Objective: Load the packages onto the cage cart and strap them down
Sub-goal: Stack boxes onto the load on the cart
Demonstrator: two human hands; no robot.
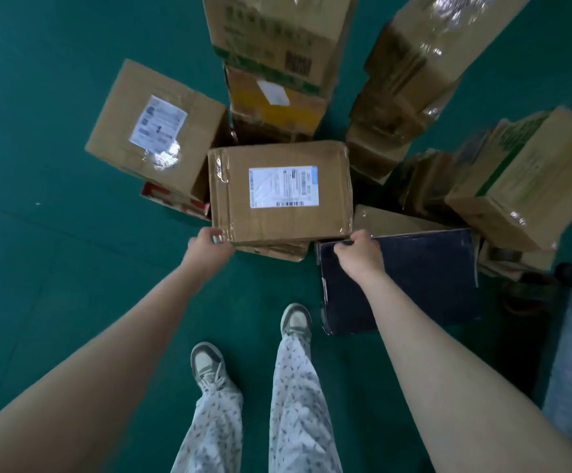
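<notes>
- Cardboard, brown and taped along its edges: the labelled box (281, 192) sits in the middle of the pile, its white shipping label facing up, resting on a flatter carton (274, 251) on the green floor (38, 268).
- I see the left hand (209, 245) at the box's near left corner, fingers curled round the corner edge and gripping it.
- The right hand (359, 252) is at the near right corner, fingers bunched and curled, thumb up against the corner. From here I cannot tell whether it grips the box itself or the edge of the dark blue box (400, 281) lying just beneath the knuckles.
- So the box lies between the two hands, beyond the fingertips, with both arms stretched forward and down to it.
- The dark blue box lies flat on the floor, just right of the labelled box.
- To the left, touching it, a second labelled carton (155, 131) sits tilted on a red and white box (175, 201).
- Behind stands a tall stack (277, 46) with a yellow-faced box (277, 109) under it.
- To the right are taped cartons (414, 70) and a green-printed carton (523, 179).
- Nearest me, two grey and white shoes (206, 365) and patterned trousers (298, 397) stand on the floor.
</notes>
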